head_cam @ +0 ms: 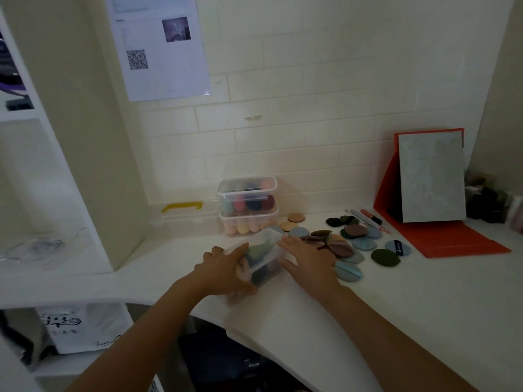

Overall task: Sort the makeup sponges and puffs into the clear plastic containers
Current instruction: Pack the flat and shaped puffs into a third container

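1. Both forearms enter from the bottom edge and meet at mid-frame over the white counter [396, 306].
2. Left hand [226, 274]: fingers and thumb are curled round the near-left end of the clear container [267, 254], clamping it. Judged purpose: to steady the box while its lid is seated.
3. Right hand [307, 260]: fingers are straight and close together, laid flat along the container's right edge, with nothing gripped. This looks like a pressing hold, not a lift.
4. Container position: at counter level in frame centre, angled toward the upper right, between the two hands and touching both. Sponges [256, 251] show through its wall, just beyond the left fingertips.
5. Two filled containers [248, 206] stand stacked against the wall, above the hands in the frame.
6. Loose puffs [365, 244] lie right of centre, just beyond the right hand, not yet sorted. Several overlap one another.
7. Whether the lid is fully latched cannot be told, because that area is blurred.
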### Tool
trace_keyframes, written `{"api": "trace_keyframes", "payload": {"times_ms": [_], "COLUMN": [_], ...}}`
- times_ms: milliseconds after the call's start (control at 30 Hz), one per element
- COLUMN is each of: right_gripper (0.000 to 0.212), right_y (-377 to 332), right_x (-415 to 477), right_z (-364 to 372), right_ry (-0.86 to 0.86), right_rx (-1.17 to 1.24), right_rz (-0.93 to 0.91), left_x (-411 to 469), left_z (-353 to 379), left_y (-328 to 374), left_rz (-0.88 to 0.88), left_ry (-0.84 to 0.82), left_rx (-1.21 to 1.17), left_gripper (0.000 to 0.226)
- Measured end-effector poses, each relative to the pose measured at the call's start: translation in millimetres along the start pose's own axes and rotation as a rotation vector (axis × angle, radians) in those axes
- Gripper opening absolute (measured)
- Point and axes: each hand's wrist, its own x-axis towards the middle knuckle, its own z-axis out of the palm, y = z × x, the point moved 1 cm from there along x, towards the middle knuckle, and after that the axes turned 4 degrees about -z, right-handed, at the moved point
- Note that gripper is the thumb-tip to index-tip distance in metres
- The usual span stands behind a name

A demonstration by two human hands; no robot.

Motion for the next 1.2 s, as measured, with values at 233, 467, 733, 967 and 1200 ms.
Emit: {"api": "trace_keyframes", "payload": {"times_ms": [233,467,733,967,1200], "right_gripper": [0.050,0.071,0.075,0.056,0.063], "right_y": [-9.9,-7.3,2.3,5.9,11.9], "right_x": [4.5,10.3,34.8,58.6,66.3], "right_z": [15.2,22.4,41.4,55.4,59.2], "right_ry": [0.074,0.191,0.072,0.011,-0.129], "right_rx": [0.065,0.083,-0.317,-0.224,-0.223], "right_rz": [0.067,0.176,0.191,0.185,0.202], "left_x": [-8.6,-14.7,48.8,111.9,156.9], "left_z": [1.7,-32.0,-125.9,-169.3,-188.3], "left_y": [-17.6,-27.4,-23.8,-0.3,-4.5], "left_rz": [-0.040,0.073,0.170,0.163,0.233], "left_ry": [0.067,0.319,0.398,0.205,0.044], "left_rx": [-0.238,-0.364,-0.353,-0.406,-0.299], "left_gripper": [0.095,0.104,0.109,0.091,0.074]}}
